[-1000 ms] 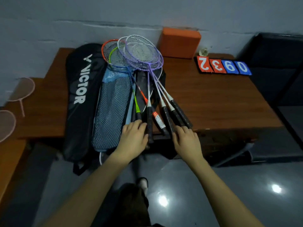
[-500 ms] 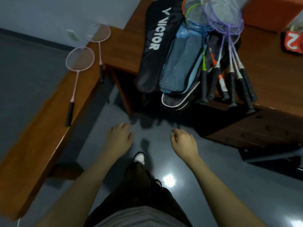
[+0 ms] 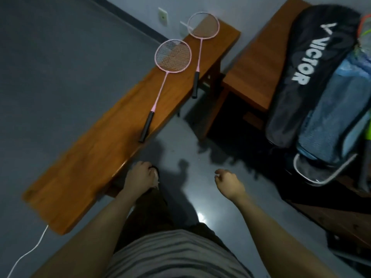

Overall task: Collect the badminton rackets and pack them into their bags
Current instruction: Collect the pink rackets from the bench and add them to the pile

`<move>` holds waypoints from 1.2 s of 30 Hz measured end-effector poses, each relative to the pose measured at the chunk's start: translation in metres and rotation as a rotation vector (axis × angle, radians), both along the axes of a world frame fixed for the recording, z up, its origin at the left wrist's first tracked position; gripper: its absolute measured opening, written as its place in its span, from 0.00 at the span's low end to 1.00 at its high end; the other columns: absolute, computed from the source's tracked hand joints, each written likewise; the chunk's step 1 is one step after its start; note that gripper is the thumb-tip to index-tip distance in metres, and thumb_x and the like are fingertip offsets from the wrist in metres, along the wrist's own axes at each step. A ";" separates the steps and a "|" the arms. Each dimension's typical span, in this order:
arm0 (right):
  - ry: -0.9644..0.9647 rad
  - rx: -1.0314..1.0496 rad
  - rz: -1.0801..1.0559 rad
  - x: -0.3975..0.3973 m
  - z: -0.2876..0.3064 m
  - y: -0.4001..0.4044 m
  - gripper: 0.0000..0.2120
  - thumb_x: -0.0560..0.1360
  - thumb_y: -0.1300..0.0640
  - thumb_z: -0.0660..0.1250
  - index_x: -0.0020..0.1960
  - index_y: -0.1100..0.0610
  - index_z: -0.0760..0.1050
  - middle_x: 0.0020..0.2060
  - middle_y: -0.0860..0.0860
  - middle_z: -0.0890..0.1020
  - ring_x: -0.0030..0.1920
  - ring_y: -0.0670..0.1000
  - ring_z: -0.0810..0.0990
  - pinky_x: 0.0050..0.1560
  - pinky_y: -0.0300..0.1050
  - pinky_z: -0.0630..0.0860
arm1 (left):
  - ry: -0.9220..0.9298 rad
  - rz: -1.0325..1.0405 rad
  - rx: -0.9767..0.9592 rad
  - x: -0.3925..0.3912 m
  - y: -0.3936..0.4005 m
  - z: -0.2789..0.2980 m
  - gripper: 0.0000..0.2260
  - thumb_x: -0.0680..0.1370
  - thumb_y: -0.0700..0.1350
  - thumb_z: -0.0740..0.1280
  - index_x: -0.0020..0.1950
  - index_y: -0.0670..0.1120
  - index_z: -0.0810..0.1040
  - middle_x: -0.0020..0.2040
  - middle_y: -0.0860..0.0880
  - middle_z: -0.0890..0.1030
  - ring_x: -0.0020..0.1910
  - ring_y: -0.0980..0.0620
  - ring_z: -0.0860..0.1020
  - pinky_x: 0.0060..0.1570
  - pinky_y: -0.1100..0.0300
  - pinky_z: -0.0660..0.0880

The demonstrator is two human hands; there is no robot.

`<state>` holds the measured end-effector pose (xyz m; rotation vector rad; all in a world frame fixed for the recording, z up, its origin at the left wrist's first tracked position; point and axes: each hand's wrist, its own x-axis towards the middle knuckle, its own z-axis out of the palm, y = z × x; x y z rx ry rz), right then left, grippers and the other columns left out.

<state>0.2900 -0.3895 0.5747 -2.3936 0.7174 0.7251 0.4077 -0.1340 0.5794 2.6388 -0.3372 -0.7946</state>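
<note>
Both hands have dropped away from the racket pile and the view has swung left since the earlier frames; bench w/ two pink rackets now fills the upper left.

Left to right. Bench [image 3: 84, 177] runs from 7 o'clock up to 1 o'clock. Near racket [image 3: 160, 83] lies along it, black grip poking just past the bench edge. Far racket [image 3: 200, 49] sits at 12 o'clock, head on the bench end, grip hanging off the edge over the gap. Left hand [image 3: 140, 175] at centre, fingers loosely curled, holding nothing, just beside the bench corner. Right hand [image 3: 228, 182] at 4 o'clock of it, relaxed, half-curled, also holding nothing. Table [image 3: 255, 63] at 2 o'clock carries the Victor bag [image 3: 307, 63] and blue bag [image 3: 329, 117], both drooping over the front edge.

Risks, as I judge them: a careless brush on either overhanging grip could tip that racket to the floor; far one looks likelier. White cord [image 3: 30, 251] at 7 o'clock trails on the floor, trip hazard if stepping left. Bags could slide off if bumped.

Room: open floor btwn bench and table, straight lane to 12 o'clock; the gap narrows where the bench end meets the table.
</note>
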 end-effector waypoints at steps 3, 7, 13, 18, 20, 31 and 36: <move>0.018 0.048 -0.023 0.068 -0.006 0.024 0.16 0.80 0.56 0.55 0.66 0.58 0.70 0.61 0.59 0.76 0.56 0.59 0.77 0.57 0.49 0.74 | 0.069 0.053 -0.013 0.063 0.022 -0.008 0.10 0.77 0.42 0.61 0.54 0.39 0.76 0.53 0.39 0.76 0.54 0.40 0.74 0.53 0.50 0.71; 0.015 0.106 -0.081 0.143 -0.006 0.048 0.17 0.79 0.57 0.56 0.66 0.58 0.70 0.62 0.58 0.77 0.58 0.58 0.77 0.59 0.50 0.73 | 0.103 0.006 -0.010 0.136 0.037 -0.009 0.10 0.78 0.45 0.60 0.54 0.40 0.75 0.52 0.42 0.75 0.52 0.42 0.75 0.50 0.53 0.70; -0.084 0.126 -0.198 0.230 -0.002 0.044 0.17 0.79 0.56 0.57 0.66 0.55 0.70 0.57 0.56 0.79 0.48 0.54 0.78 0.50 0.48 0.75 | 0.078 -0.043 -0.107 0.220 0.012 -0.009 0.15 0.79 0.46 0.60 0.62 0.40 0.72 0.58 0.41 0.74 0.57 0.43 0.74 0.57 0.50 0.71; -0.156 0.135 -0.233 0.302 -0.009 0.022 0.16 0.79 0.56 0.57 0.66 0.55 0.70 0.60 0.55 0.77 0.53 0.53 0.78 0.55 0.50 0.75 | 0.064 -0.071 -0.195 0.279 -0.034 -0.027 0.16 0.78 0.45 0.61 0.64 0.41 0.71 0.60 0.42 0.74 0.58 0.44 0.74 0.58 0.50 0.71; -0.191 0.117 -0.240 0.329 -0.018 0.009 0.17 0.79 0.57 0.58 0.67 0.56 0.69 0.62 0.56 0.76 0.57 0.55 0.76 0.56 0.48 0.72 | 0.067 -0.068 -0.197 0.300 -0.050 -0.038 0.17 0.78 0.45 0.62 0.65 0.41 0.71 0.61 0.42 0.73 0.59 0.43 0.73 0.60 0.51 0.69; -0.371 0.008 -0.366 0.438 -0.131 -0.051 0.16 0.79 0.58 0.59 0.66 0.55 0.70 0.61 0.53 0.75 0.62 0.53 0.73 0.59 0.44 0.70 | 0.150 -0.050 -0.202 0.402 -0.140 -0.160 0.28 0.77 0.45 0.64 0.74 0.50 0.56 0.65 0.46 0.68 0.60 0.48 0.72 0.57 0.56 0.73; -0.476 -0.082 -0.359 0.442 -0.167 -0.073 0.18 0.78 0.58 0.61 0.68 0.55 0.68 0.58 0.52 0.75 0.60 0.51 0.71 0.57 0.43 0.69 | -0.045 -0.033 -0.138 0.402 -0.153 -0.199 0.27 0.78 0.42 0.62 0.75 0.50 0.55 0.64 0.46 0.68 0.60 0.49 0.70 0.54 0.59 0.71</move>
